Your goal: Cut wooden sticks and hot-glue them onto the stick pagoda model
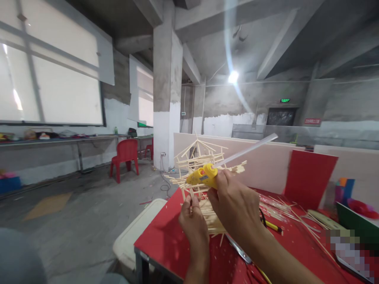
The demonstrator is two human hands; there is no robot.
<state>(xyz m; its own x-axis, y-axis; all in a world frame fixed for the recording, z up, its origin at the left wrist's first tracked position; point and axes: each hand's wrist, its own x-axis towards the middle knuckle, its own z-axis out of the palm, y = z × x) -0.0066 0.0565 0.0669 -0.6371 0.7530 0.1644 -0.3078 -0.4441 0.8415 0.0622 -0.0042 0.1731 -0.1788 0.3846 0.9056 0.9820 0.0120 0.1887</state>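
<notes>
A small tower built of thin wooden sticks (197, 159) stands on the red tabletop (166, 228). My right hand (235, 197) is wrapped round a yellow hot glue gun (203, 176), its nozzle pointing left against the view of the tower's middle. From the back of the gun a long clear glue stick (248, 150) slants up to the right. Low on the tower's near side, my left hand (192, 215) pinches a part of the stick frame between thumb and fingers. Whether the nozzle touches the wood I cannot tell.
Scissors (241, 250) lie beneath my right forearm, with a yellow utility knife (274, 226) beyond. Loose sticks and clear plastic wrapping (276, 207) cover the table's right side. A red board (309, 179) leans at the back. A red chair (126, 157) stands left on the floor.
</notes>
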